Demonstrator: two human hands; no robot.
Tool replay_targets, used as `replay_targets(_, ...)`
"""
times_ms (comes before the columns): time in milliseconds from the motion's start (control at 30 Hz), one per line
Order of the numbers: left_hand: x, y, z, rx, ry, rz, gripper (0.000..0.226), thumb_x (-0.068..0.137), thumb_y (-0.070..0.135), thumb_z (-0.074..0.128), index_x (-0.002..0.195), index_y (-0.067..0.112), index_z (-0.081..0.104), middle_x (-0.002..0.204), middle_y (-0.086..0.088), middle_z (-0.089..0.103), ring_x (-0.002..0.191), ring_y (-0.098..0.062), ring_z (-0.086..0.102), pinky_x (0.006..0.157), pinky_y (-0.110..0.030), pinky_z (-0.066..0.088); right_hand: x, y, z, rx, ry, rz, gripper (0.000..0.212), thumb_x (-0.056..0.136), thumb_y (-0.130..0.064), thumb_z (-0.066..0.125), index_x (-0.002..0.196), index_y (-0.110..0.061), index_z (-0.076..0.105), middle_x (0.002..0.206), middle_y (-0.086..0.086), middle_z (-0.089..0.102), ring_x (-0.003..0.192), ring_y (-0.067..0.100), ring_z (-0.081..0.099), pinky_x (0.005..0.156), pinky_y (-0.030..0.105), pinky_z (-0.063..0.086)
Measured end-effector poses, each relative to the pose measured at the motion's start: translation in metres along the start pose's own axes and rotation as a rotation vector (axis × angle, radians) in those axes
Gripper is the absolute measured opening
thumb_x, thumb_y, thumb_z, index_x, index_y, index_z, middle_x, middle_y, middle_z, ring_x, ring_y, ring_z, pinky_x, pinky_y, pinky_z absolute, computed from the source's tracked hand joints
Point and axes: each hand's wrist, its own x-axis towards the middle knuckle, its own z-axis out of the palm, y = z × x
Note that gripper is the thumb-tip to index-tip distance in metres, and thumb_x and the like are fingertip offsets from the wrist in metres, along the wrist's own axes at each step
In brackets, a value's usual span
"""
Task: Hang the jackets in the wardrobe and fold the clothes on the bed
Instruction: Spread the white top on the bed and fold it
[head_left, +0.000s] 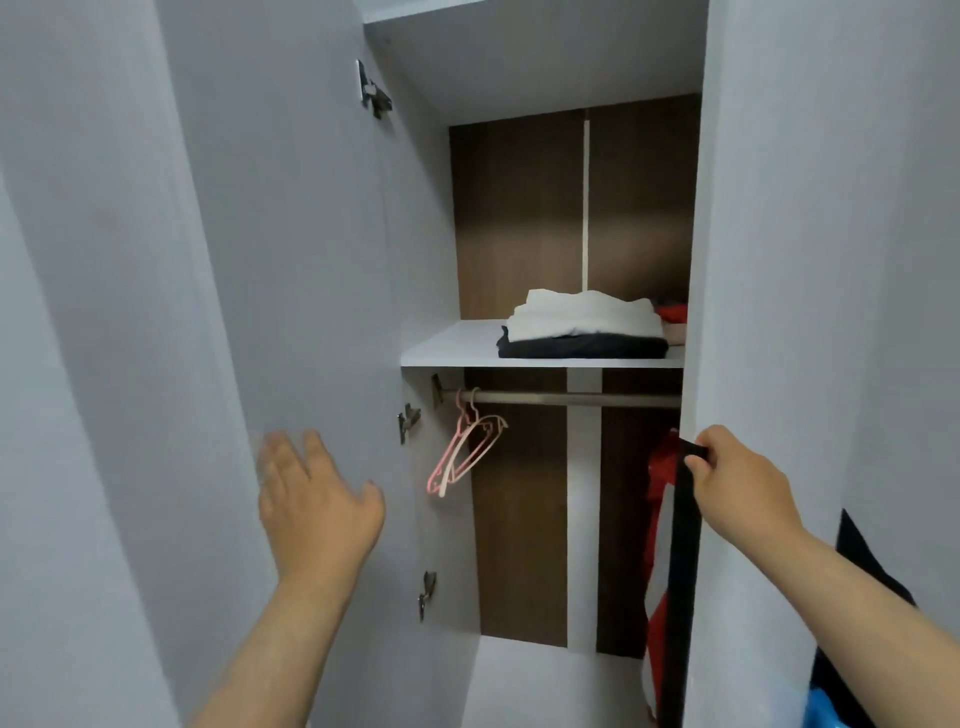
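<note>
Doors being opened on the wardrobe (519, 208); left hand (317, 514) spread flat, empty; right hand (737, 478) grips the black door handle (678, 571); probably a hanger (462, 452) next.

White shelf (447, 345), mid-frame: folded stack sits right of centre, w/ dark garment (582, 347) at bottom & white clothes (582, 314) on top. Red item (672, 313) just beside stack at far right, partly hidden. Under shelf, metal rail (571, 399) w/ pink hangers (462, 447) at its left end.
</note>
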Motion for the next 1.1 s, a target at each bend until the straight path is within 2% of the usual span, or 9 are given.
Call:
replay_targets(133,0.015,-0.019,-0.006,0.015,0.111,0.079,0.082,0.079,0.027,0.065,0.149,0.004,0.03,0.16,-0.026,0.012,0.148,-0.038,0.013,0.113,-0.05,0.025,0.006,-0.008,0.015,-0.005,0.042,-0.018,0.007,0.1,-0.022,0.053,0.095,-0.021,0.048,0.069,-0.001,0.058,0.057,0.015,0.052,0.047,0.024,0.03)
replay_targets(233,0.02,-0.026,-0.002,-0.005,0.203,0.107,0.078,0.077,0.025,0.062,0.146,0.005,0.035,0.158,-0.028,0.016,0.146,-0.043,0.014,0.116,-0.054,0.018,0.009,-0.011,0.02,-0.004,0.049,-0.016,0.006,0.1,-0.022,0.052,0.095,-0.02,0.048,0.066,0.001,0.058,0.056,0.018,0.054,0.047,0.026,0.031)
replay_targets(400,0.031,-0.031,-0.001,-0.193,0.309,0.08,0.087,0.074,0.014,0.074,0.147,0.005,0.028,0.156,-0.03,0.018,0.142,-0.045,0.022,0.112,-0.058,0.026,0.012,-0.016,0.025,-0.006,0.047,-0.006,0.007,0.101,-0.022,0.051,0.096,-0.018,0.048,0.067,0.001,0.057,0.056,0.018,0.055,0.046,0.025,0.032)
replay_targets(500,0.039,-0.031,-0.007,-0.31,0.368,0.021,0.083,0.075,0.009,0.071,0.147,0.0,0.028,0.148,-0.03,0.033,0.136,-0.045,0.031,0.111,-0.056,0.026,0.015,-0.019,0.028,0.002,0.039,-0.002,0.007,0.101,-0.022,0.051,0.097,-0.018,0.048,0.069,0.001,0.057,0.058,0.018,0.055,0.047,0.024,0.032)
replay_targets(600,0.054,-0.034,-0.011,-0.365,0.388,-0.078,0.067,0.08,0.009,0.068,0.137,-0.007,0.038,0.127,-0.033,0.048,0.119,-0.048,0.042,0.105,-0.056,0.033,0.018,-0.02,0.031,0.005,0.037,-0.002,0.007,0.101,-0.023,0.051,0.097,-0.017,0.048,0.068,0.001,0.057,0.057,0.018,0.055,0.047,0.025,0.033)
replay_targets(767,0.06,-0.033,-0.007,-0.389,0.439,-0.094,0.026,0.091,0.014,0.055,0.11,-0.004,0.052,0.106,-0.031,0.053,0.103,-0.046,0.046,0.088,-0.054,0.039,0.025,-0.022,0.041,0.008,0.037,0.002,0.008,0.102,-0.025,0.049,0.098,-0.019,0.047,0.07,0.0,0.057,0.059,0.016,0.055,0.047,0.025,0.034)
replay_targets(933,0.047,-0.023,0.001,-0.56,0.38,0.089,0.025,0.088,0.032,0.043,0.105,0.017,0.053,0.098,0.002,0.049,0.094,-0.023,0.048,0.074,-0.038,0.039,0.035,-0.027,0.051,0.023,0.034,-0.004,0.006,0.102,-0.024,0.048,0.1,-0.019,0.048,0.071,-0.002,0.056,0.06,0.013,0.054,0.047,0.024,0.033)
replay_targets(1033,0.043,-0.011,0.011,-0.671,0.277,0.184,0.024,0.089,0.034,0.047,0.104,0.018,0.057,0.098,0.002,0.05,0.094,-0.017,0.048,0.068,-0.03,0.042,0.039,-0.03,0.055,0.032,0.016,-0.002,0.005,0.103,-0.023,0.048,0.099,-0.021,0.044,0.071,-0.004,0.054,0.06,0.011,0.052,0.047,0.022,0.03)
replay_targets(1100,0.042,0.0,0.019,-0.682,0.197,0.247,0.024,0.092,0.026,0.047,0.108,0.013,0.059,0.102,-0.004,0.051,0.099,-0.019,0.046,0.075,-0.034,0.046,0.042,-0.03,0.058,0.037,0.01,0.002,0.006,0.103,-0.023,0.048,0.099,-0.022,0.043,0.072,-0.005,0.054,0.061,0.009,0.051,0.048,0.021,0.03)
